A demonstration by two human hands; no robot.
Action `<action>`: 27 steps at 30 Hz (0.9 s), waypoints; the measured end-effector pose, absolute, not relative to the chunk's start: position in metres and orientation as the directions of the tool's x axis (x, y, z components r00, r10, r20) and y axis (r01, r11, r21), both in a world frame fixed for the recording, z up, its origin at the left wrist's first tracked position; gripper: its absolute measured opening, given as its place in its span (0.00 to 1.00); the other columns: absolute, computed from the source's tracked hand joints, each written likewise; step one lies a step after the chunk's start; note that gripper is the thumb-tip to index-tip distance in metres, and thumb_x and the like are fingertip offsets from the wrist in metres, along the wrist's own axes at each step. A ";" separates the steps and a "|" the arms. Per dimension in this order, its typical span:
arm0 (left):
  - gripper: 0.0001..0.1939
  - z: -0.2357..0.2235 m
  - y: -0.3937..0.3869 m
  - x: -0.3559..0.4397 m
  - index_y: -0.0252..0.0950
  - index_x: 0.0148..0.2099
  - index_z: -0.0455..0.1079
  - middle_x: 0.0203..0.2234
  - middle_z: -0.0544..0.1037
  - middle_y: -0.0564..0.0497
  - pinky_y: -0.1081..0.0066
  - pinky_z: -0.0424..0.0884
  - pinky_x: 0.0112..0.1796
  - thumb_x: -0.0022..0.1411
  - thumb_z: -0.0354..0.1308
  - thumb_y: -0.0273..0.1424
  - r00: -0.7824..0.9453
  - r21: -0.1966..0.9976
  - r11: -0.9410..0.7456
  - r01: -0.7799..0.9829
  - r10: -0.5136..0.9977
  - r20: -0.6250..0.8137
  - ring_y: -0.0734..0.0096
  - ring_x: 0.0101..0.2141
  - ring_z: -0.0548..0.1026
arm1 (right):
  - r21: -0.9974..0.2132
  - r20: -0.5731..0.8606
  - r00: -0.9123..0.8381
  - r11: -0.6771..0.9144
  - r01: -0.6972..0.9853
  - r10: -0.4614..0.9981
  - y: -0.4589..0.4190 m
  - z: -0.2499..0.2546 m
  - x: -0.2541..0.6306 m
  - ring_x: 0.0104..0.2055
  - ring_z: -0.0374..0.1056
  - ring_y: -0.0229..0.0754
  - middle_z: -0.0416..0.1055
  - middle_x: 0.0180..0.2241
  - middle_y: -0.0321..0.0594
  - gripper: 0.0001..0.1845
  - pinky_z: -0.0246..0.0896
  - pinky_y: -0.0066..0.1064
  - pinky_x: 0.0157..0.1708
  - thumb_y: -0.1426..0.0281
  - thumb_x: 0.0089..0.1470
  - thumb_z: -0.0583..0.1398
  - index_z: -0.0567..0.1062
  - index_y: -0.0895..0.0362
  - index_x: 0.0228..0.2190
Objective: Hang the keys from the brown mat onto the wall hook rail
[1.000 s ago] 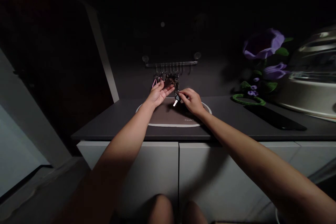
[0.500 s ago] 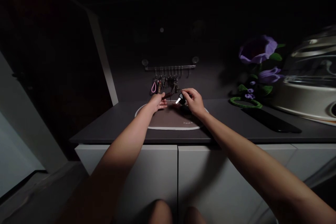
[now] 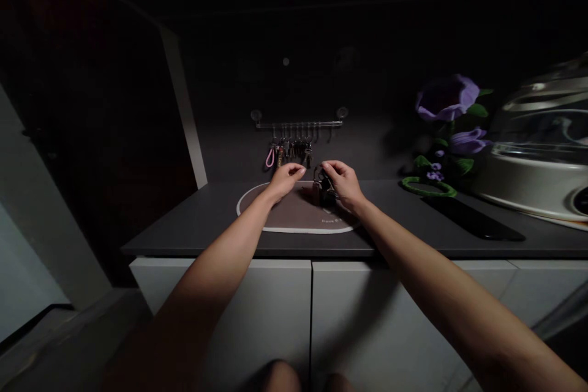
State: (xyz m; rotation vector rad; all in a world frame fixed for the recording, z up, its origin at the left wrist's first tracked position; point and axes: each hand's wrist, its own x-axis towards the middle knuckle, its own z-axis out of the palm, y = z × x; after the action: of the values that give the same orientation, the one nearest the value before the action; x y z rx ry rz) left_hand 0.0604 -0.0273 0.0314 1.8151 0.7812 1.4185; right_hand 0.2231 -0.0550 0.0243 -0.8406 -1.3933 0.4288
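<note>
My right hand (image 3: 343, 182) pinches the top of a bunch of keys (image 3: 327, 188), which hangs just above the mat. Dark pieces and a brown tag (image 3: 316, 192) dangle from the bunch; its finer parts are lost in the dim light. To the left, my left hand (image 3: 285, 180) has thumb and fingertips brought together, a small gap away from the bunch. Whether something small sits in that pinch is hidden. Behind both hands, several keys (image 3: 294, 148) and a pink loop (image 3: 270, 157) hang from a clear hook rail (image 3: 298, 125) on the wall.
A brown mat with a pale rim (image 3: 294, 229) lies on the dark counter (image 3: 184, 220). On the right are a black phone-like slab (image 3: 473, 218), purple flowers (image 3: 448, 98) with a green ring base (image 3: 429, 187), and a cream appliance with a clear lid (image 3: 542, 177). White cabinet doors (image 3: 266, 312) stand below.
My left hand has let go of the brown tag, which now hangs down from the bunch in my right hand. The left fingertips have drawn together. The view has tilted slightly upward.
</note>
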 end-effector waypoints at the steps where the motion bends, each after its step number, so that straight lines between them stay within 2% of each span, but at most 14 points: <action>1: 0.07 0.033 -0.029 0.061 0.34 0.33 0.72 0.28 0.75 0.49 0.72 0.62 0.38 0.50 0.58 0.30 0.234 0.794 -0.608 0.006 0.773 0.590 0.72 0.31 0.69 | -0.743 0.668 0.150 0.640 0.197 0.729 -0.056 0.024 0.222 0.30 0.62 0.36 0.70 0.27 0.37 0.19 0.58 0.29 0.33 0.55 0.43 0.59 0.73 0.58 0.29; 4: 0.09 0.035 -0.033 0.062 0.33 0.33 0.72 0.29 0.75 0.49 0.72 0.62 0.39 0.49 0.60 0.33 0.288 0.757 -0.653 -0.022 0.721 0.630 0.71 0.33 0.70 | -0.769 0.636 0.093 0.619 0.162 0.766 -0.058 0.024 0.220 0.30 0.63 0.35 0.70 0.28 0.37 0.17 0.58 0.29 0.34 0.57 0.41 0.61 0.74 0.59 0.28; 11: 0.07 0.035 -0.035 0.062 0.34 0.28 0.72 0.26 0.73 0.50 0.73 0.61 0.36 0.48 0.60 0.32 0.353 0.705 -0.705 0.078 0.680 0.642 0.71 0.30 0.68 | -0.794 0.607 0.007 0.606 0.047 0.794 -0.053 0.018 0.217 0.27 0.62 0.32 0.67 0.24 0.32 0.18 0.57 0.26 0.29 0.61 0.36 0.65 0.69 0.58 0.28; 14: 0.05 0.033 -0.033 0.063 0.33 0.26 0.71 0.24 0.71 0.52 0.73 0.60 0.34 0.47 0.60 0.31 0.328 0.730 -0.681 0.052 0.702 0.632 0.73 0.28 0.67 | -0.806 0.591 -0.009 0.591 0.032 0.807 -0.054 0.018 0.216 0.27 0.62 0.32 0.68 0.25 0.33 0.17 0.57 0.26 0.29 0.62 0.35 0.66 0.69 0.58 0.27; 19: 0.07 0.030 -0.024 0.065 0.33 0.25 0.68 0.17 0.66 0.56 0.75 0.57 0.27 0.47 0.60 0.31 0.304 0.873 -0.473 -0.122 0.819 0.486 0.78 0.21 0.61 | -0.857 0.516 -0.023 0.516 -0.005 0.856 -0.057 0.019 0.217 0.25 0.62 0.32 0.69 0.25 0.34 0.17 0.58 0.27 0.27 0.62 0.34 0.66 0.71 0.58 0.27; 23: 0.08 0.033 -0.022 0.065 0.32 0.24 0.67 0.17 0.67 0.56 0.76 0.56 0.27 0.45 0.62 0.31 0.255 0.877 -0.354 -0.326 0.860 0.442 0.80 0.21 0.61 | -0.877 0.475 -0.030 0.471 -0.094 0.879 -0.056 0.018 0.218 0.22 0.60 0.31 0.69 0.23 0.33 0.17 0.57 0.27 0.25 0.61 0.35 0.66 0.72 0.58 0.28; 27: 0.08 0.035 -0.026 0.067 0.31 0.25 0.67 0.17 0.67 0.56 0.76 0.56 0.25 0.43 0.63 0.29 0.277 0.863 -0.263 -0.431 0.872 0.404 0.81 0.20 0.62 | -0.861 0.507 -0.031 0.504 -0.071 0.862 -0.056 0.018 0.216 0.22 0.59 0.29 0.69 0.26 0.34 0.18 0.57 0.25 0.26 0.60 0.39 0.64 0.73 0.57 0.32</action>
State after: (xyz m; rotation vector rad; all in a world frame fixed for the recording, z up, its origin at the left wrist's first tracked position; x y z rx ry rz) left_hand 0.0667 -0.0262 0.0355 1.3030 0.4645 1.3302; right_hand 0.2163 -0.0564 0.0177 -0.7459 -1.4047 0.8715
